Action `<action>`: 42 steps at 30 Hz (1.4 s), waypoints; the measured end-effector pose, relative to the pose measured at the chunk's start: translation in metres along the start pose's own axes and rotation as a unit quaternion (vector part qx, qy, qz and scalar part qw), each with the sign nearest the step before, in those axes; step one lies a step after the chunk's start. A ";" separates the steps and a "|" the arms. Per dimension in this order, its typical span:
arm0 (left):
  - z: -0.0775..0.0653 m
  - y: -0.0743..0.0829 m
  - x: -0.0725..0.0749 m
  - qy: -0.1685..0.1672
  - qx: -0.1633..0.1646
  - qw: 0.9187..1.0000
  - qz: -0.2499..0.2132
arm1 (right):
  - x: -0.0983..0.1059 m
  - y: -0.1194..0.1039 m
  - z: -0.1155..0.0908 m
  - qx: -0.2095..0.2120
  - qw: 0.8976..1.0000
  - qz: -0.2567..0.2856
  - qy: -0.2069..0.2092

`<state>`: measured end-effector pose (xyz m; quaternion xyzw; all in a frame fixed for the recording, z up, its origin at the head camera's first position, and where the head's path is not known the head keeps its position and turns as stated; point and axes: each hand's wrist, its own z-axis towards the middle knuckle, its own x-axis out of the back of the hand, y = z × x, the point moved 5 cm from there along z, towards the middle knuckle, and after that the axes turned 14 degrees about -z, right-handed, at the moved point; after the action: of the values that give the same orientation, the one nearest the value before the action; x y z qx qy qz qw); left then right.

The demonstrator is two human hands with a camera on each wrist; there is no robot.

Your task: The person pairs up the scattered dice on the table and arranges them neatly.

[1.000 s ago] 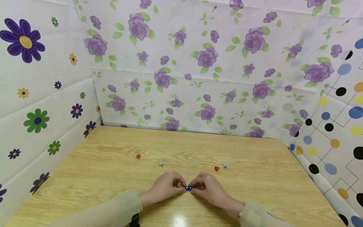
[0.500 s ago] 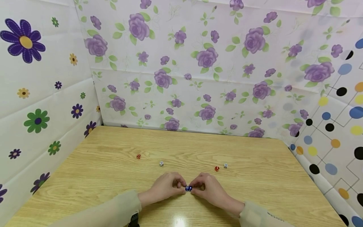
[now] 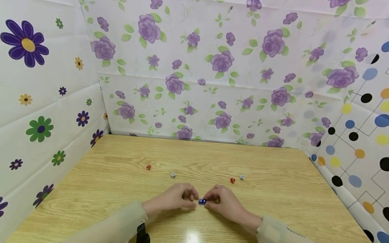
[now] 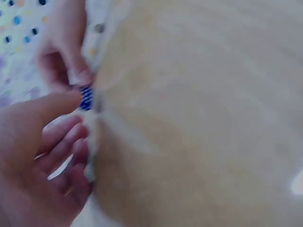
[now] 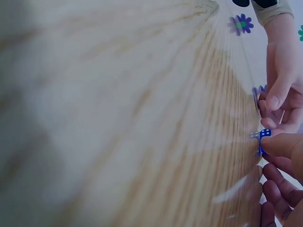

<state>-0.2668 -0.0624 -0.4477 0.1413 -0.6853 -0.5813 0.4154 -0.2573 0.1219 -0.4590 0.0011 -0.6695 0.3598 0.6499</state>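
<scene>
Two small blue dice with white pips sit side by side, faces together, on the wooden table in front of me. My right hand (image 3: 225, 204) pinches the right blue die (image 3: 204, 201) between thumb and fingertips. Just left of the pair, my left hand (image 3: 173, 199) holds nothing, its thumb and fingers apart and loosely bent, with a narrow gap to the left blue die (image 3: 200, 201). The left wrist view shows the blue dice (image 4: 86, 98) beyond the left thumb. In the right wrist view a blue die (image 5: 265, 134) shows at the right thumb tip.
Farther back on the table (image 3: 121, 152) lie a red die (image 3: 148, 167) and a white die (image 3: 173, 175) on the left, and another red die (image 3: 232, 180) beside a white die (image 3: 241, 177) on the right. Patterned cloth walls (image 3: 194, 101) enclose the table's back and sides.
My left hand has let go of the left blue die and drawn back slightly to the left, its thumb and fingers spreading. The right hand and the dice have stayed put.
</scene>
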 end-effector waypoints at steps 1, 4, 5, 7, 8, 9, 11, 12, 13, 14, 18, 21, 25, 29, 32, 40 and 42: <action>0.000 0.001 0.002 -0.013 0.001 1.000 -0.004 | 0.000 0.000 0.000 0.000 1.000 -0.001 0.000; -0.001 0.008 0.012 -0.056 -0.001 0.998 0.008 | 0.001 -0.001 0.000 0.000 1.000 -0.002 0.000; -0.002 0.010 0.016 -0.069 -0.003 0.997 0.023 | 0.001 -0.001 0.000 0.000 1.000 -0.003 0.000; -0.003 0.014 0.026 -0.089 0.000 0.995 0.052 | 0.001 -0.001 0.000 0.000 1.000 -0.003 0.000; -0.005 0.017 0.031 -0.096 0.001 0.993 0.068 | 0.001 -0.001 0.000 -0.001 1.000 -0.004 0.000; -0.006 0.019 0.037 -0.099 0.001 0.991 0.086 | 0.001 -0.001 0.000 -0.001 1.000 -0.003 -0.001; -0.009 0.022 0.049 -0.096 -0.004 0.989 0.112 | 0.001 -0.001 0.000 -0.002 1.000 -0.002 -0.002; -0.010 0.023 0.055 -0.089 -0.004 0.989 0.120 | 0.000 0.000 0.000 -0.002 1.000 -0.002 -0.003; -0.012 0.023 0.063 -0.079 -0.005 0.989 0.128 | 0.000 0.000 0.000 -0.003 1.000 -0.001 -0.003; -0.013 0.023 0.071 -0.067 -0.006 0.989 0.131 | 0.000 0.000 0.000 -0.003 1.000 0.000 -0.003; -0.020 0.016 0.106 -0.006 -0.004 0.991 0.134 | 0.000 0.001 0.000 -0.002 1.000 0.004 -0.005; -0.026 0.008 0.130 0.042 -0.001 0.991 0.129 | -0.001 0.001 0.000 -0.001 1.000 0.007 -0.007; -0.032 -0.007 0.155 0.098 0.014 0.989 0.112 | -0.001 0.001 0.000 0.001 1.000 0.006 -0.006; -0.038 -0.022 0.170 0.134 0.025 0.985 0.107 | -0.001 0.001 0.000 0.001 1.000 0.005 -0.005; -0.042 -0.034 0.177 0.155 0.033 0.982 0.105 | -0.001 0.001 0.000 0.002 1.000 0.005 -0.005; -0.048 -0.067 0.180 0.154 0.065 0.984 0.056 | -0.001 0.002 0.000 -0.002 1.000 0.008 -0.007; -0.049 -0.073 0.179 0.148 0.066 0.986 0.044 | -0.001 0.002 0.000 -0.001 1.000 0.008 -0.007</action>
<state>-0.3617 -0.2376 -0.4425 0.2227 -0.6584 -0.4887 0.5274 -0.2583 0.1231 -0.4605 -0.0021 -0.6743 0.3642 0.6424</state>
